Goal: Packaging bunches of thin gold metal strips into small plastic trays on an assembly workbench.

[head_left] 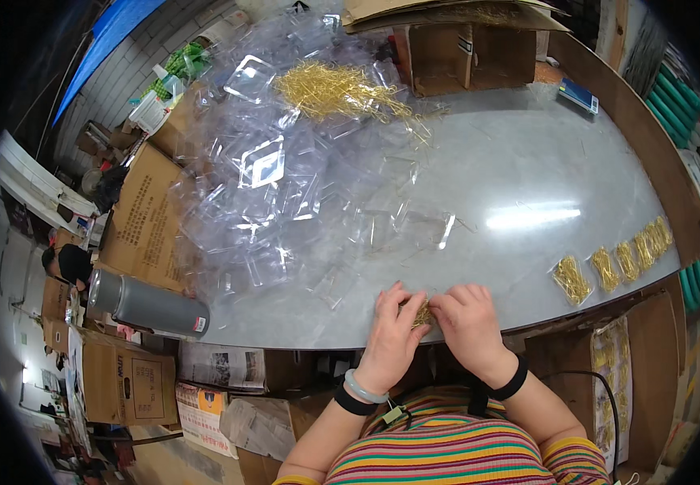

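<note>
At the table's near edge, my left hand (388, 333) is closed around a small bundle of thin gold-coloured wire pieces (423, 314). My right hand (473, 325) pinches the bundle's right side with bent fingers. Whether a clear case surrounds the bundle is hidden by my fingers. To the right, a clear plastic case filled with gold wire pieces (572, 280) lies at the head of a row of several similar ones. A loose heap of gold wire pieces (330, 89) rests far back on a wide pile of empty clear plastic cases (265, 166).
The grey table (520, 170) has a raised cardboard border (657, 145) on its right. An open cardboard box (475, 61) stands at the back, near a blue flat packet (579, 95). A grey flask (152, 305) lies at the left edge. Below right sits an open carton (649, 347).
</note>
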Action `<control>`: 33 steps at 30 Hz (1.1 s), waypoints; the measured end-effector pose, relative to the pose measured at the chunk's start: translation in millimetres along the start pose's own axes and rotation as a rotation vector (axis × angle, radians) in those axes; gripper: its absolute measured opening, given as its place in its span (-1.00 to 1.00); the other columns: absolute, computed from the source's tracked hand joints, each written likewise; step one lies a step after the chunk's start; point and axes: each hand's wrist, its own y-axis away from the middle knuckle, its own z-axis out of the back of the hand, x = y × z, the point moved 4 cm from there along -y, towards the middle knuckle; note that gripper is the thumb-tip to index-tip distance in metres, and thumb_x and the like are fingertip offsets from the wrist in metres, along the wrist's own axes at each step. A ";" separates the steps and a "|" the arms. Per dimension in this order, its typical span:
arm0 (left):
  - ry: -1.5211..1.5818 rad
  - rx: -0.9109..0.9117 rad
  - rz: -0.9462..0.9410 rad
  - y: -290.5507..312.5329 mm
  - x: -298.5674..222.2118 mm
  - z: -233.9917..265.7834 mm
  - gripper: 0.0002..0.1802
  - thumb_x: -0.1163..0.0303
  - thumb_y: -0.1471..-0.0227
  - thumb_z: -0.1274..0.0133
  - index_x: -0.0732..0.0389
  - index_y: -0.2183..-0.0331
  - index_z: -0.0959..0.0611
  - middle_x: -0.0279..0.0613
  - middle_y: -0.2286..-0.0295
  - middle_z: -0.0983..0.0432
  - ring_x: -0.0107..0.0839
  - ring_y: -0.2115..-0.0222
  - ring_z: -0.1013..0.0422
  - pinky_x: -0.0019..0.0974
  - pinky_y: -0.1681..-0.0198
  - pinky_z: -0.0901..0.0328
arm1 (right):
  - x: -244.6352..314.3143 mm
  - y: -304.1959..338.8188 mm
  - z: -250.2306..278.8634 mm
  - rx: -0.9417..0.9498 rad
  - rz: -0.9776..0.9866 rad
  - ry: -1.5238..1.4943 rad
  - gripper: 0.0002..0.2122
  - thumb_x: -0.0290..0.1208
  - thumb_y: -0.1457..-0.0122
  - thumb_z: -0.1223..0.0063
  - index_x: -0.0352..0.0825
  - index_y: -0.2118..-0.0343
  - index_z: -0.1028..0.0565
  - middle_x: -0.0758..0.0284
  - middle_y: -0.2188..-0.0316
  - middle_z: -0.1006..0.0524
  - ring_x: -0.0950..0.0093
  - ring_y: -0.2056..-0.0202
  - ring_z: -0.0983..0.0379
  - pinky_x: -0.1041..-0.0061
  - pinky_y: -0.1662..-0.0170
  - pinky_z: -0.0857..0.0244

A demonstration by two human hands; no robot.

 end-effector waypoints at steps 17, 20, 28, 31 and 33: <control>0.015 -0.074 0.064 10.5 8.5 -3.3 -0.04 0.64 0.09 -0.20 0.33 -0.30 -0.12 0.23 -0.17 -0.20 0.21 -0.18 -0.18 0.04 -0.22 -0.20 | 23.2 -6.0 -4.3 0.232 0.244 -0.149 -0.53 -0.51 -0.08 -0.17 -0.37 -0.10 -0.43 0.14 -0.05 -0.47 0.13 -0.09 -0.40 0.23 -0.18 -0.30; 0.054 -0.036 0.073 11.8 11.1 -0.3 -0.03 0.59 0.09 -0.24 0.31 -0.30 -0.13 0.21 -0.17 -0.19 0.18 -0.17 -0.20 0.02 -0.22 -0.19 | 17.1 -2.6 -9.2 0.243 0.233 -0.125 -0.54 -0.53 -0.05 -0.17 -0.38 -0.07 -0.45 0.16 -0.03 -0.49 0.14 -0.10 -0.40 0.22 -0.20 -0.29; 0.123 0.079 0.071 14.0 9.4 38.6 -0.05 0.45 0.17 -0.39 0.26 -0.24 -0.30 0.10 -0.19 -0.18 0.08 -0.20 -0.18 -0.05 -0.23 -0.18 | 17.7 0.9 -13.5 0.171 0.219 -0.014 -0.67 -0.50 -0.05 -0.06 -0.36 0.07 -0.50 0.21 0.08 -0.48 0.25 -0.02 -0.41 0.27 -0.13 -0.28; -0.027 0.022 0.072 24.3 22.2 41.9 -0.08 0.40 0.18 -0.41 0.26 -0.21 -0.36 0.06 -0.17 -0.24 0.08 -0.22 -0.16 -0.03 -0.25 -0.15 | 22.0 0.8 -12.8 0.140 0.210 0.027 -0.69 -0.51 -0.05 -0.05 -0.34 0.08 -0.50 0.25 0.11 -0.48 0.28 0.01 -0.41 0.29 -0.10 -0.27; -0.078 0.008 0.067 26.8 24.4 40.8 -0.12 0.38 0.16 -0.39 0.26 -0.20 -0.38 0.04 -0.16 -0.28 0.09 -0.23 -0.15 0.00 -0.27 -0.12 | 22.1 0.1 -13.5 0.147 0.196 0.033 -0.69 -0.51 -0.05 -0.04 -0.32 0.09 -0.50 0.27 0.11 -0.49 0.29 0.02 -0.41 0.29 -0.09 -0.27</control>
